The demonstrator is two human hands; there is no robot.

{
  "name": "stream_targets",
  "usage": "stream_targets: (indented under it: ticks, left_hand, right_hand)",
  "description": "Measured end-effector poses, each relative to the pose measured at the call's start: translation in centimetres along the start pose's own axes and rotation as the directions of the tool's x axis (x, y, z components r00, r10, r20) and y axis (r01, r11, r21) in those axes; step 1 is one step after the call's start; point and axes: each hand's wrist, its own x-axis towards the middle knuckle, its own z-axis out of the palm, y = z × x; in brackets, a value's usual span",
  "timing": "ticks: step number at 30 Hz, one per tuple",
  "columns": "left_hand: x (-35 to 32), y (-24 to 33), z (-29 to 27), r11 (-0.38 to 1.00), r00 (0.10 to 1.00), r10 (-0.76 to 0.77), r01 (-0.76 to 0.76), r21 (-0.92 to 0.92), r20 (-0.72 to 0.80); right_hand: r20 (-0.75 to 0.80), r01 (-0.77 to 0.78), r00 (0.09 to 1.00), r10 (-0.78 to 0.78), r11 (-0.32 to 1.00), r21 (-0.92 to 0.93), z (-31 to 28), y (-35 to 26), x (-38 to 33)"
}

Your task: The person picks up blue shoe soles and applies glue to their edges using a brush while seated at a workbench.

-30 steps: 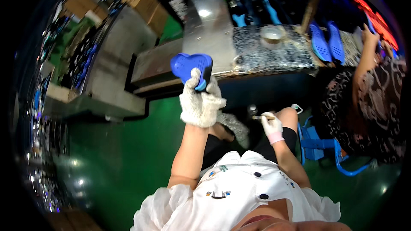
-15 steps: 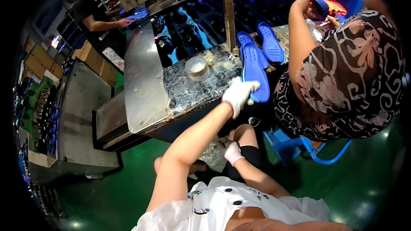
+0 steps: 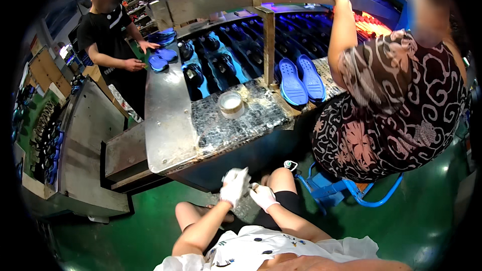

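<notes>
My left hand (image 3: 234, 186), in a white glove, is above my lap with its fingers bent together, slightly blurred. Beside it, almost touching, my gloved right hand (image 3: 263, 196) has its fingers curled closed. Anything small between the fingers of either hand is hidden. Below them a grey speckled surface (image 3: 245, 210) shows between my knees. On the bench (image 3: 236, 133) ahead, out of reach of both hands' present position, a blue shoe sole (image 3: 293, 84) lies alongside a second blue sole (image 3: 311, 78). A round pale tub (image 3: 231, 105) sits left of them.
A seated co-worker in a patterned top (image 3: 386, 110) reaches up at the right, on a blue-framed stool (image 3: 326, 190). Another person (image 3: 113, 45) stands far left by blue soles (image 3: 162, 59). A post (image 3: 269, 45) rises from the bench before rows of dark shoe parts (image 3: 221, 62).
My left hand has let go of the blue sole on the bench and drawn back to my right hand. The co-worker's raised arm has moved farther out, and blue soles now lie before the standing person.
</notes>
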Motion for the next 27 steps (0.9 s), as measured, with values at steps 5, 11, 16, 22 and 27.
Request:
stream_targets:
  ticks: [5,11,16,22,27]
  left_hand:
    - [-3.9,-14.2,-7.7,0.307,0.947,-0.32,0.111,0.945,-0.007]
    - [0.3,-21.3,-7.2,0.499,0.949,-0.302,0.078,0.863,0.089]
    - [0.3,-24.5,-7.5,0.39,0.965,-0.179,-0.109,0.914,0.191]
    - [-3.9,-12.2,-8.5,0.831,0.862,0.351,-0.106,0.546,-0.367]
    - [-0.9,-0.1,-11.9,0.292,0.27,0.944,-0.425,0.857,-0.188]
  right_hand:
    - [0.025,0.009,1.0,-0.006,0.992,-0.126,1.0,0.1,0.2]
    - [0.076,0.03,0.997,-0.018,0.988,-0.152,2.0,0.4,0.2]
    - [0.073,0.1,0.993,-0.095,0.993,-0.061,1.4,-0.7,-0.9]
    - [0.098,0.091,0.992,-0.079,0.987,-0.131,0.7,-2.1,-1.5]
    - [0.091,0.055,0.994,-0.054,0.998,-0.011,0.7,-1.1,-1.6]
